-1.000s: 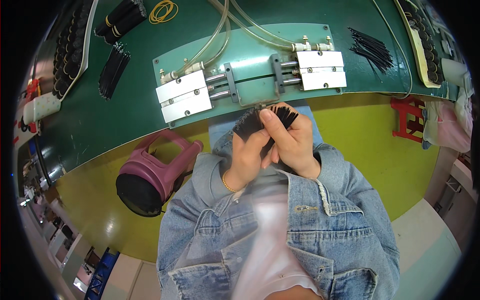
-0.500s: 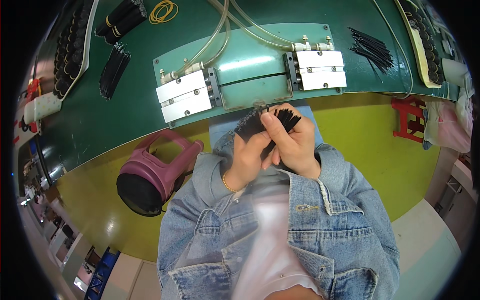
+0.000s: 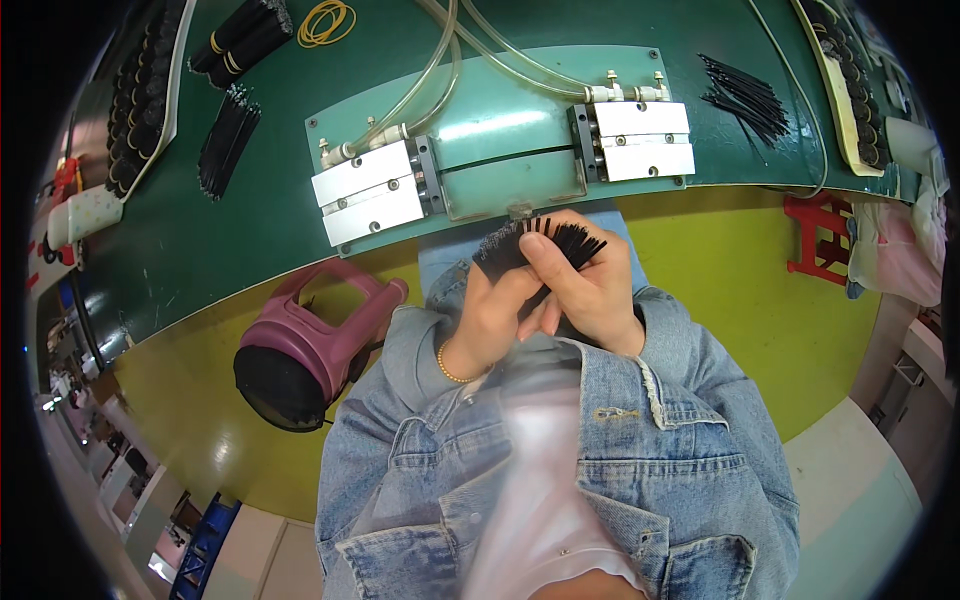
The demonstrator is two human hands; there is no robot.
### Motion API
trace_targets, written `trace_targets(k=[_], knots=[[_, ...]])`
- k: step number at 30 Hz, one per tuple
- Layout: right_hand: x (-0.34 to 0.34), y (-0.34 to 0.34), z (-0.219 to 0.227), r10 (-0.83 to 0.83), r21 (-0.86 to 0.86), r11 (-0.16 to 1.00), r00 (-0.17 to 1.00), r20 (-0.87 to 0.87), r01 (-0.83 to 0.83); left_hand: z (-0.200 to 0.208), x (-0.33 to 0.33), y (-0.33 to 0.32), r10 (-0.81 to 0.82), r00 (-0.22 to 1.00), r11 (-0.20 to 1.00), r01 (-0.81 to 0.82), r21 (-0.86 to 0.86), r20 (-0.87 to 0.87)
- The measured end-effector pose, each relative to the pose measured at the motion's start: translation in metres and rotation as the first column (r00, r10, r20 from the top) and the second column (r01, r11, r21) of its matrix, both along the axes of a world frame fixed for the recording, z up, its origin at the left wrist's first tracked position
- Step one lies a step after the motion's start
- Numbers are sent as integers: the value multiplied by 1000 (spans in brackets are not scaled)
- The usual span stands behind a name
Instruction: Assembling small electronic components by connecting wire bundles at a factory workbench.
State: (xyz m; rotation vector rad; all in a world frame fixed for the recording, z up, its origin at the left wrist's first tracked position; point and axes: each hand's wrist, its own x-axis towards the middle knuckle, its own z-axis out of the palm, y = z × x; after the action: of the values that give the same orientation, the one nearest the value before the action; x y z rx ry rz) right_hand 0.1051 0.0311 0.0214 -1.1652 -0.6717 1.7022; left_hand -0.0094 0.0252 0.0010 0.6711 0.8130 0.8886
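Just in front of the table edge, both my hands grip a fanned-out bundle of thin black wires (image 3: 497,255). My left hand (image 3: 490,318) is closed around the bundle's lower left side, with pale-tipped ends spreading above its fingers. My right hand (image 3: 592,290) pinches the bundle with its thumb laid across the strands, and dark ends fan out beyond the thumb. A few strands stand apart at the top of the fan. The lower part of the bundle is hidden by my fingers. Behind it lies a light green fixture plate (image 3: 500,110).
Two silver metal blocks (image 3: 368,190) with clear air tubes (image 3: 455,75) sit on the plate. Loose black wires (image 3: 745,100) lie right, a wire bundle (image 3: 228,145) left, near rubber bands (image 3: 326,24). A purple stool (image 3: 300,340) and a red stool (image 3: 818,240) stand below the table.
The wires at the top of the fan have spread, with more single strands now apart beside my right thumb. My left hand has shifted slightly left; both hands keep their grip.
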Motion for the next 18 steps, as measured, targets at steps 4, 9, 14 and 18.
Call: trace_targets(k=[4, 9, 14, 18], knots=[[2, -1, 0, 43, 8, 999, 999, 22, -43, 3, 0, 1, -53, 993, 997, 60, -58, 105], [1, -2, -3, -10, 97, 995, 993, 120, -2, 3, 4, -4, 53, 994, 995, -44, -92, 99], [-1, -1, -5, 1, 86, 996, 996, 88, -9, 5, 5, -3, 73, 997, 996, -72, -44, 26], [-2, 0, -5, 14, 62, 998, 998, 68, -19, 7, 7, -2, 100, 995, 995, -101, -26, -11]])
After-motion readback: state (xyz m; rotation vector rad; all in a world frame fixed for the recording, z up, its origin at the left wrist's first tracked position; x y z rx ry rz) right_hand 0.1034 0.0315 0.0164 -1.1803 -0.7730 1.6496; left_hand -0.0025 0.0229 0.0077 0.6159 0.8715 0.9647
